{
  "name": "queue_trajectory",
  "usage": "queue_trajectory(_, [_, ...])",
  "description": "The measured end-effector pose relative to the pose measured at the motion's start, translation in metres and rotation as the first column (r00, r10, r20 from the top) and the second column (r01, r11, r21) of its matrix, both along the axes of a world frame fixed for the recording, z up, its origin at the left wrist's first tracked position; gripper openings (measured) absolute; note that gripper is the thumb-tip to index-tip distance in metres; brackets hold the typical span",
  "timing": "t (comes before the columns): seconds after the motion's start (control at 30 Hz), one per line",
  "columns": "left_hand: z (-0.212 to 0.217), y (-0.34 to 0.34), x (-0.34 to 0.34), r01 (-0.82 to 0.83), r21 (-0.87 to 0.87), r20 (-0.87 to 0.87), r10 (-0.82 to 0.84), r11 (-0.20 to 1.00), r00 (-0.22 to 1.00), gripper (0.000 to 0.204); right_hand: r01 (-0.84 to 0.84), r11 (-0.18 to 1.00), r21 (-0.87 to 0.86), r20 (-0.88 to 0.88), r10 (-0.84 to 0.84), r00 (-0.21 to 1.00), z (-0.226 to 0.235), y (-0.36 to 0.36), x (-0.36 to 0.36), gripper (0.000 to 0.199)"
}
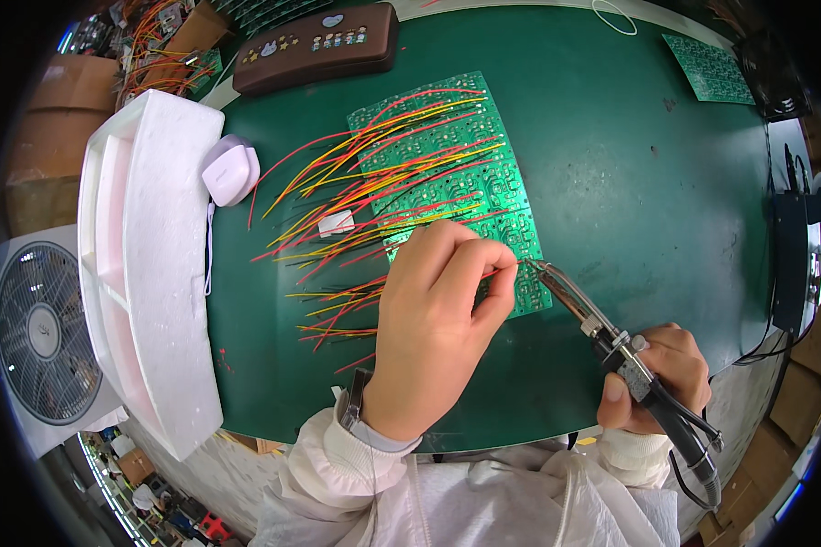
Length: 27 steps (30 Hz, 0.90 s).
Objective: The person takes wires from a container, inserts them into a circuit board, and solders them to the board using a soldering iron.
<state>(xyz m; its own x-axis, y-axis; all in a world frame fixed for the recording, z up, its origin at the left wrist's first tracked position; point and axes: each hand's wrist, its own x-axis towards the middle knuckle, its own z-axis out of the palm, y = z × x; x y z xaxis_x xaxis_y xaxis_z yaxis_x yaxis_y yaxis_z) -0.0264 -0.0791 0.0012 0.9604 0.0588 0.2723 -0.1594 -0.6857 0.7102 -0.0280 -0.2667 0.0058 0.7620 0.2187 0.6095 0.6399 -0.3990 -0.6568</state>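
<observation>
A green circuit board panel (pixel 511 196) lies on the green work mat, with red, yellow and black wires (pixel 337 187) fanning out from it to the left. Over its lower part, my left hand (pixel 447 310) pinches a red wire (pixel 490 273) between thumb and forefinger, its end down at the board's right edge. My right hand (pixel 661 378) grips a soldering iron (pixel 643 374) with a metal feed tube along its shaft. The iron's tip meets the board right beside the pinched wire end. My left palm hides part of the board and some wires.
White foam tray (pixel 169 273) stands along the left edge, a pale lilac case (pixel 231 175) against it. A brown pencil case (pixel 315 47) lies at the back. Another circuit board (pixel 707 68) and a black fan (pixel 771 77) are far right. A grey fan (pixel 44 324) stands left.
</observation>
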Motion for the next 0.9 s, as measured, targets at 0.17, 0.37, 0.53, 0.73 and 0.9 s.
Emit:
queue_trajectory(0.17, [-0.001,0.001,-0.001,-0.002,0.002,-0.004,0.002,1.000,1.000,0.015,-0.009,1.000,0.019,-0.010,0.009,1.000,-0.002,0.001,0.000,0.028])
queue_trajectory(0.37, [0.000,0.000,-0.001,0.007,0.009,-0.012,-0.007,1.000,1.000,0.015,-0.019,0.999,0.032,-0.058,0.021,0.998,-0.003,-0.004,0.002,0.028])
queue_trajectory(0.53, [0.001,0.000,-0.002,0.010,0.011,-0.020,-0.010,1.000,1.000,0.016,-0.005,0.998,0.067,-0.045,0.008,0.999,-0.010,-0.006,0.002,0.030])
queue_trajectory(0.73, [-0.001,-0.001,-0.002,0.011,0.028,0.022,-0.012,1.000,1.000,0.017,-0.021,0.999,0.034,-0.042,0.022,0.999,-0.009,-0.007,-0.001,0.032])
queue_trajectory(0.9, [0.000,-0.002,-0.001,0.019,0.060,0.054,-0.022,0.998,0.998,0.018,0.109,0.978,0.176,-0.079,-0.096,0.992,-0.012,-0.011,-0.008,0.036])
